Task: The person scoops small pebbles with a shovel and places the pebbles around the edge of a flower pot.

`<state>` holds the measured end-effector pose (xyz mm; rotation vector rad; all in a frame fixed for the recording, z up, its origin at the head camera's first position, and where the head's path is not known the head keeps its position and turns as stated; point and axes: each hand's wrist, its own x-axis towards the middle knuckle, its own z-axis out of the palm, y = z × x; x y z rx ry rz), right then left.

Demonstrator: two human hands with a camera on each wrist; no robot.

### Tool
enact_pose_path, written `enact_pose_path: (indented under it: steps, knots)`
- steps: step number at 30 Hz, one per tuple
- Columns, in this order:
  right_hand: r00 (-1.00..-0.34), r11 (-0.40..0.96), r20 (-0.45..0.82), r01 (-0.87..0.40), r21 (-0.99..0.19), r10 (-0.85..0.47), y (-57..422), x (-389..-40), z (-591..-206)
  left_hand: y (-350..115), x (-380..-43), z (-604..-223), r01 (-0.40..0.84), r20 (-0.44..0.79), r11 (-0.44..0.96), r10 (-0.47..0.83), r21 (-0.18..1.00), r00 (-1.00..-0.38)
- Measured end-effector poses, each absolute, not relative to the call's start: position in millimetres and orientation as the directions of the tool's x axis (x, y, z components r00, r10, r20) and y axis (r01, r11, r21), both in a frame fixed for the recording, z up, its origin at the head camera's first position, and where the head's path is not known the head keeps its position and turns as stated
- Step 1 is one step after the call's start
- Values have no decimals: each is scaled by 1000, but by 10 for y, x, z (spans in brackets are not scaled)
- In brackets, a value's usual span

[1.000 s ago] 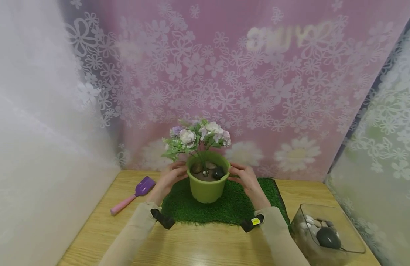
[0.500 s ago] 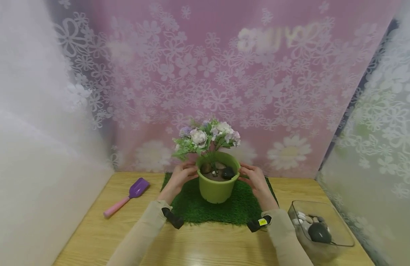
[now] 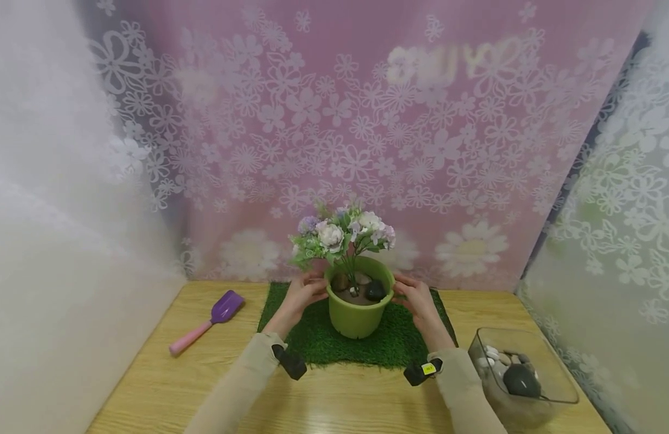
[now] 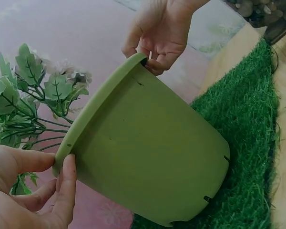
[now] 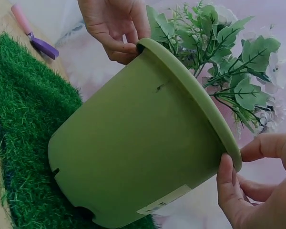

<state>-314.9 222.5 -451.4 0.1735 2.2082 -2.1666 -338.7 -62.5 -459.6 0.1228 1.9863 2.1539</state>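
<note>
A green plastic flowerpot stands upright on a green artificial grass mat in the head view. Rising from it is a bunch of white, pink and lilac flowers with green leaves. Inside, a dark stone and several other stones lie on brown soil. My left hand pinches the pot's rim on the left between thumb and fingers, as the left wrist view shows. On the opposite side my right hand pinches the rim in the same way, seen in the right wrist view.
A small shovel with a purple blade and pink handle lies left of the mat on the wooden table. At the right stands a clear container with pebbles and a large dark stone. Flowered curtains hang behind and at both sides.
The pot has moved to the right across the mat and, most recently, slightly nearer to me, both hands staying on its rim. The head view has shifted a little to the right.
</note>
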Motion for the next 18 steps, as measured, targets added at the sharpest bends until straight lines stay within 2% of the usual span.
enact_pose_path:
  steps: [18]
  knots:
    - [-994, -45, -110, 109, -993, 6, 2253, -3136, -4691, -654, -3388, -4727, -95, -82, -43, 243, 995, -967]
